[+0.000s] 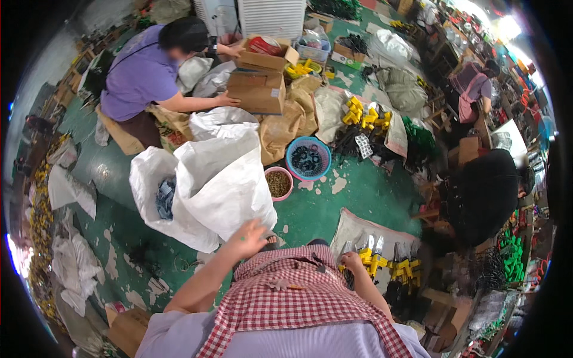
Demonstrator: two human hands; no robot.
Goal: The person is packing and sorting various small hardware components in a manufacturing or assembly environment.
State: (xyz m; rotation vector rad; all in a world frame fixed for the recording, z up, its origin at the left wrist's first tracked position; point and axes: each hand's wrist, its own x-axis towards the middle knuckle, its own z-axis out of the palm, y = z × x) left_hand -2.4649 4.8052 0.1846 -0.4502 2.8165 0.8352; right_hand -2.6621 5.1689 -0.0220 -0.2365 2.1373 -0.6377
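Observation:
My left hand (248, 238) is raised in front of my checked apron, its fingers stretched and apart, with nothing seen in it. It is nearest to the lower edge of a big white woven sack (230, 188). My right hand (351, 261) is low at my right side with its fingers curled. Whatever it may hold is too small to make out. Right beside it, yellow-handled tools (373, 262) with pale pointed blades lie on a spread sack (352, 230). More of the same yellow handles (406, 271) lie farther right.
A blue basket (327, 156) of black parts and a pink bowl (290, 190) of small brown pieces stand ahead. At the far left a person in purple (134, 71) handles a cardboard box (256, 92). A person in black (480, 197) bends at the right.

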